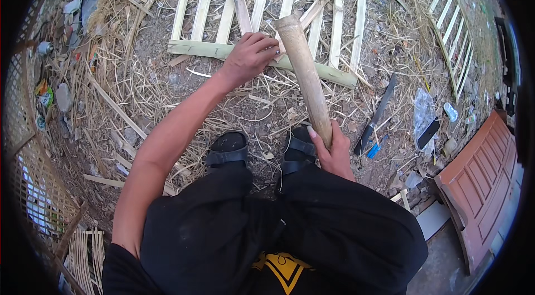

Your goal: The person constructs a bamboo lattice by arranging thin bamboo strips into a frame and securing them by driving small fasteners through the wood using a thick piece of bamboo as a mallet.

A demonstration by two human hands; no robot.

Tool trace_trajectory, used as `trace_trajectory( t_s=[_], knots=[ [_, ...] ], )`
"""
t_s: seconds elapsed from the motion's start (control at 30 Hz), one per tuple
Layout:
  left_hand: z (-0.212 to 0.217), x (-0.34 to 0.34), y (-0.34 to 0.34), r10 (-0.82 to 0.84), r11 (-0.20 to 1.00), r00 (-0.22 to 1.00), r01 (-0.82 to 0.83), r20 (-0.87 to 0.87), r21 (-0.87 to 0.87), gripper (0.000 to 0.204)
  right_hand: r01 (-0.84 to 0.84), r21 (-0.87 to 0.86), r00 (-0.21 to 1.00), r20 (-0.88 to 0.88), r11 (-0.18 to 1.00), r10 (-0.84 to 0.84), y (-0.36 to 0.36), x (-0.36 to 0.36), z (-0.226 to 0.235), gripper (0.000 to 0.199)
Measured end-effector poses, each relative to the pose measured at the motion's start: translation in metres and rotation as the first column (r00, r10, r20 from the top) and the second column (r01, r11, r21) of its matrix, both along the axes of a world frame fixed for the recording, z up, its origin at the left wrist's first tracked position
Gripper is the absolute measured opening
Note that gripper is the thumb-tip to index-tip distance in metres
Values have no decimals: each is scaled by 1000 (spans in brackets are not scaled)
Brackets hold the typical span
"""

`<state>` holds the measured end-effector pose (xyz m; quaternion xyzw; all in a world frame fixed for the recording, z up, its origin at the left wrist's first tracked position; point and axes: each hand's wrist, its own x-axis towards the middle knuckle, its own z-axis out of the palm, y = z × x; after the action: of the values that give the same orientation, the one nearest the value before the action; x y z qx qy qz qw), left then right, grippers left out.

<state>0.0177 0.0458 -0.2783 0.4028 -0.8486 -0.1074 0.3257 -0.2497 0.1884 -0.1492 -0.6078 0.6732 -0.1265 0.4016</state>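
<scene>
On strawy ground [167, 108], our right hand [334, 154] grips a club [305, 69]; our left hand [249, 58] curls at a slatted frame [203, 49], hold unclear.

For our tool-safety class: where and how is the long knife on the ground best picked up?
Probably by the dark handle, from above and the near side: the long knife lies with its handle nearest and its blade pointing away. A blue item just right of the handle makes its left side look freer.
</scene>
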Motion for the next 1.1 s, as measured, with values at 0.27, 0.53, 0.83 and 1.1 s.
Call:
trace_trajectory(
  t_s=[0.27,0.53,0.83,1.1],
  knots=[
    [10,2,-12,-86,965,984,121,-159,232,21,134,118,988,63,984,-142,1,-4,-4,37],
    [0,-1,-14,-132,983,985,144,-114,112,25,146,124,987,56,981,-154,1,-6,-5,37],
    [-9,0,-16,-134,988,987,140,-86,65,28,298,126,950,58,946,-306,-21,-5,18,33],
    [-16,0,-11,-100,995,984,95,-145,-40,22,396,-32,916,82,918,-392,-73,-4,51,33]
  ],
)
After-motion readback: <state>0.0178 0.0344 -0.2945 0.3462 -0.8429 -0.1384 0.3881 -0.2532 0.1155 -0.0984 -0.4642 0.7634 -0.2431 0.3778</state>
